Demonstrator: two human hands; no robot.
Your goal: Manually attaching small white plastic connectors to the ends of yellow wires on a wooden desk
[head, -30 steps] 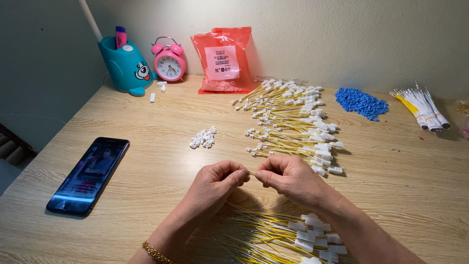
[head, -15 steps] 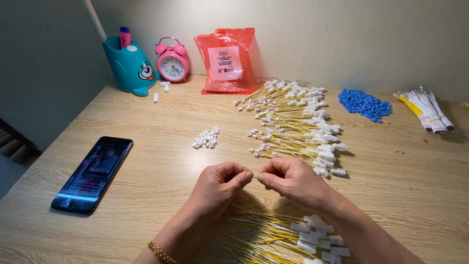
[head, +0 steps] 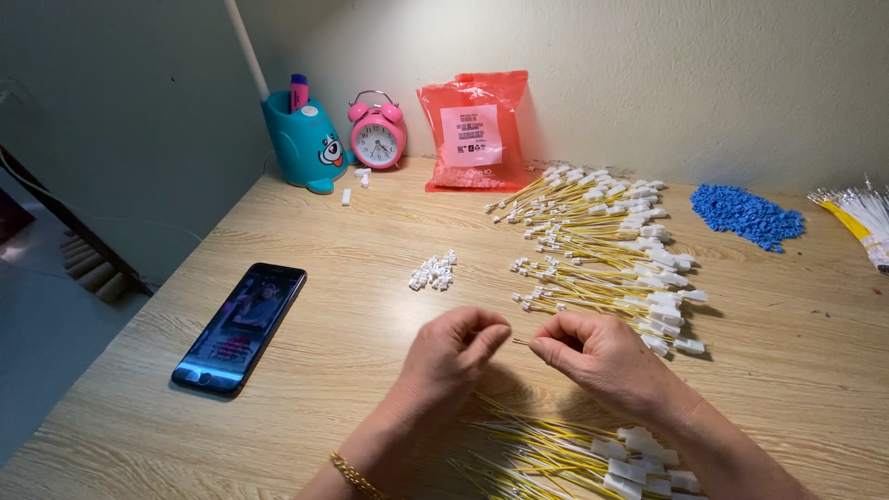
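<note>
Pale wood-grain desk [head: 324, 268] is running up to a plain cream wall, lit from above. Nearest the camera, a loose bundle of yellow wires [head: 565, 458] with white end plugs is lying just under the forearms, fanning toward the right. Above it, the left hand [head: 454, 356] is curling shut, thumb and forefinger pinching together on something too small to make out; a gold bracelet [head: 352, 477] is showing at that wrist. The right hand [head: 597, 356] is closing its fingertips on the end of a thin wire [head: 521, 342], whose bare tip is poking out toward the left hand, the two hands sitting almost touching over the desk. Off to the left, a black phone [head: 241, 329] is lying flat with its screen glowing. Further out, a small heap of white connectors [head: 433, 272] is sitting near the middle, well apart from the hands. To its right, a broad spread of yellow wires with white plugs [head: 602, 245] is lying in rough rows. Beyond that, a pile of blue pieces [head: 745, 215] is resting near the wall, and a bunch of white and yellow wires [head: 857, 218] is reaching in from the right edge. At the back, a teal pen holder [head: 304, 141], a pink alarm clock [head: 377, 139] and a red plastic bag [head: 470, 130] are standing along the wall.
</note>
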